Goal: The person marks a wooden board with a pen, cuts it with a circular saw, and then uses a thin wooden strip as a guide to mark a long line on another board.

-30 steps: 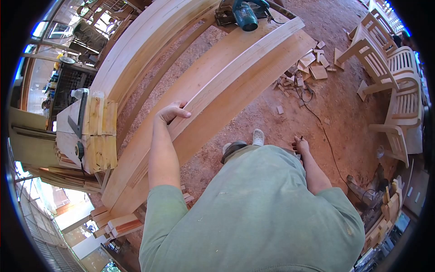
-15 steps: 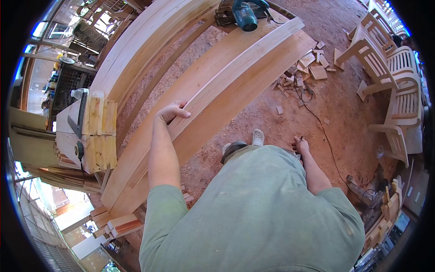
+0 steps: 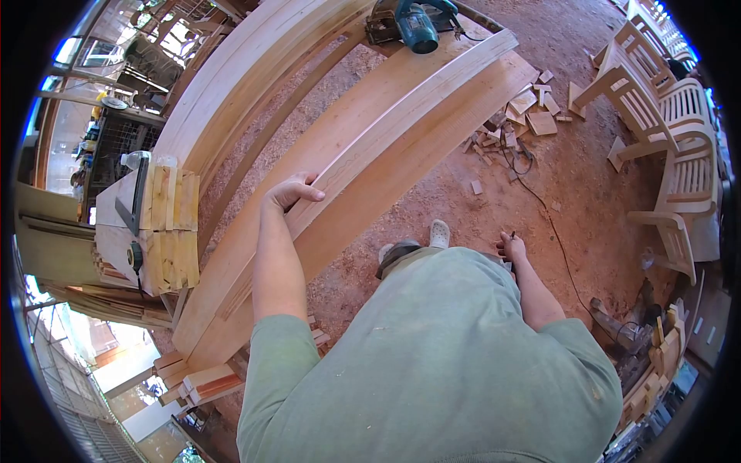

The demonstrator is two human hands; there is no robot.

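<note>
Curling the left hand (image 3: 292, 191) over the raised edge of the long pale wooden plank (image 3: 401, 123), fingers clenched on it. Lying slantwise across the sawdust-strewn tabletop (image 3: 309, 100), reaching from beside the body up to the teal circular saw (image 3: 417, 25) at the far end. Hanging the right hand (image 3: 512, 248) low beside the hip, well apart from the plank, closed round a small dark slim stick (image 3: 512, 234), too small for naming.

Judging the risks:
- Gripping at only 1 point, so possibly letting such a long plank pivot or slide and knock the saw.
- Dragging bare fingers along a sawn edge, inviting splinters.
- Standing close to the thin black power cord (image 3: 540, 202) and the scattered pale wood offcuts (image 3: 525, 108) on the reddish sawdust floor (image 3: 478, 201), risking a trip or a snagged foot.
</note>
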